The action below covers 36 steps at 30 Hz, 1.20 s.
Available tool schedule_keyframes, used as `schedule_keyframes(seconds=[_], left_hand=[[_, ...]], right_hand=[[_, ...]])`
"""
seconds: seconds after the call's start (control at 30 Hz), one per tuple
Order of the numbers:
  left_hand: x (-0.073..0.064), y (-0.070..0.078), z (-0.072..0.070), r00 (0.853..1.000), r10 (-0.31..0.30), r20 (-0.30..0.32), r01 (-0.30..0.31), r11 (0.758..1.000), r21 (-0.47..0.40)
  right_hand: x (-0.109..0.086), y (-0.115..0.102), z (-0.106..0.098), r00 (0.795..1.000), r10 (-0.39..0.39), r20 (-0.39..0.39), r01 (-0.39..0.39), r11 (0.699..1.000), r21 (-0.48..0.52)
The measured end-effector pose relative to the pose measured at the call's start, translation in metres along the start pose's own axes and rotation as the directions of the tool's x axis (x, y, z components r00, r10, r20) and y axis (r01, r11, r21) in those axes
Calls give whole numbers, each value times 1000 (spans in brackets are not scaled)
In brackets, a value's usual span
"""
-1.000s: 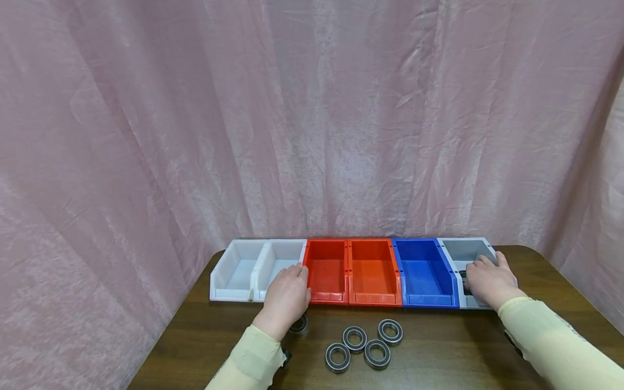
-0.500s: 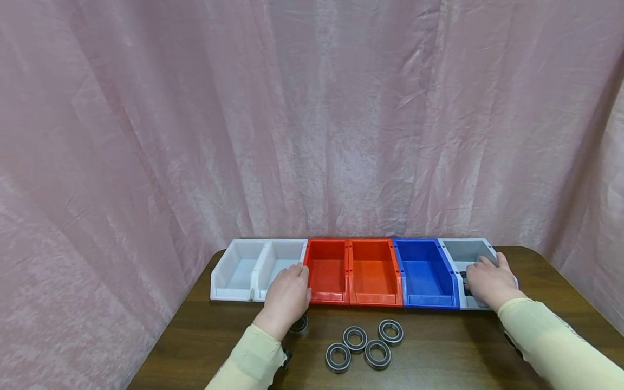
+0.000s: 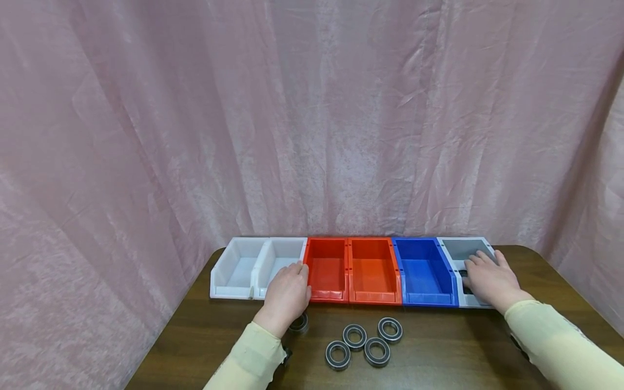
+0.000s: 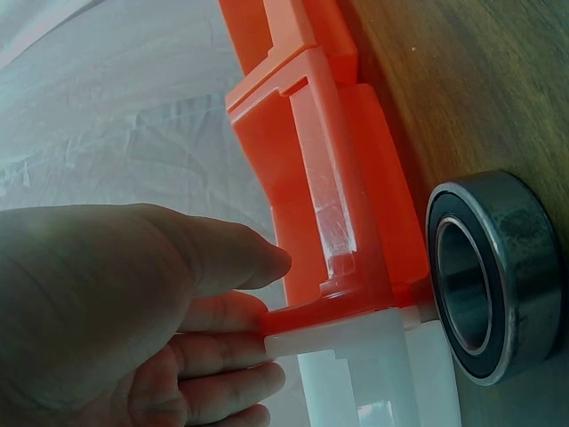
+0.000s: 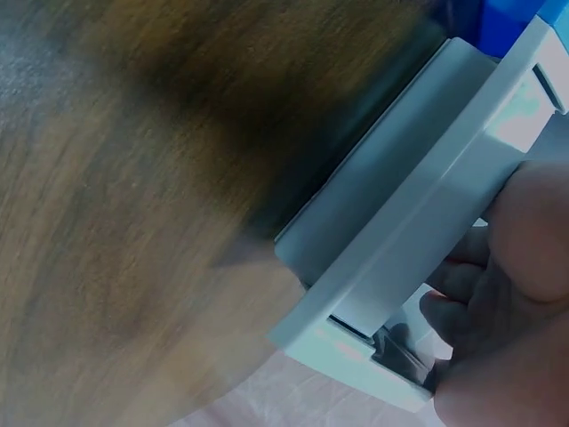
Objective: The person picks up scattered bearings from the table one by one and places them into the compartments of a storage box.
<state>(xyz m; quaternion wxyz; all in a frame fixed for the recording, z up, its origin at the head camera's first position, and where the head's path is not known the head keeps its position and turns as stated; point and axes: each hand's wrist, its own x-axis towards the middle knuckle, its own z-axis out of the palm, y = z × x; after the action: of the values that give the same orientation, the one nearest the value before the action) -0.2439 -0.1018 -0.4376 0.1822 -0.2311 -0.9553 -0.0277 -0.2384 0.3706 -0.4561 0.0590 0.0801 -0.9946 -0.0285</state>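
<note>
My left hand [image 3: 286, 292] lies over the front of the second white bin [image 3: 284, 250], beside the red bin [image 3: 327, 265]. In the left wrist view its fingers [image 4: 227, 356] are loosely extended at the shared bin edge, holding nothing. A ball bearing [image 4: 498, 276] stands on the table just below it, partly hidden by the hand in the head view. My right hand [image 3: 493, 280] reaches into the grey bin [image 3: 463, 249], its fingers relaxed behind the front wall [image 5: 418, 205]. Dark ring-shaped pieces [image 3: 463, 274] show inside, beside that hand.
Several more bearings [image 3: 355, 337] lie on the wooden table [image 3: 434, 352] in front of the bins. The bins stand side by side, including another white one [image 3: 239, 271], an orange-red one [image 3: 374, 268] and a blue one [image 3: 423, 271]. A pink curtain [image 3: 341, 135] hangs behind.
My right hand shifts very slightly within the grey bin. The left hand, the bearings and the bins stay where they were.
</note>
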Motion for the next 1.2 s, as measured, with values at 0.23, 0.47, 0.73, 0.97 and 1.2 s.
schedule_keyframes(seconds=[0.23, 0.47, 0.73, 0.97, 1.2], left_hand=[[0, 0, 0, 1000, -2, -2, 2, 1000, -1], [0, 0, -1, 1000, 5, -6, -5, 1000, -1], [0, 0, 1, 1000, -9, 13, 9, 1000, -5], [1, 0, 2, 1000, -21, 21, 21, 1000, -5], [1, -1, 2, 1000, -18, 18, 18, 1000, -1]], right_hand=[[-1, 1, 2, 1000, 11, -12, -11, 1000, 24], [-4, -1, 2, 999, 10, -39, -9, 999, 41], [-11, -5, -3, 999, 28, -30, -25, 997, 78], [-19, -5, -6, 997, 17, -69, -12, 997, 81], [-27, -7, -11, 990, -17, -137, 26, 998, 64]])
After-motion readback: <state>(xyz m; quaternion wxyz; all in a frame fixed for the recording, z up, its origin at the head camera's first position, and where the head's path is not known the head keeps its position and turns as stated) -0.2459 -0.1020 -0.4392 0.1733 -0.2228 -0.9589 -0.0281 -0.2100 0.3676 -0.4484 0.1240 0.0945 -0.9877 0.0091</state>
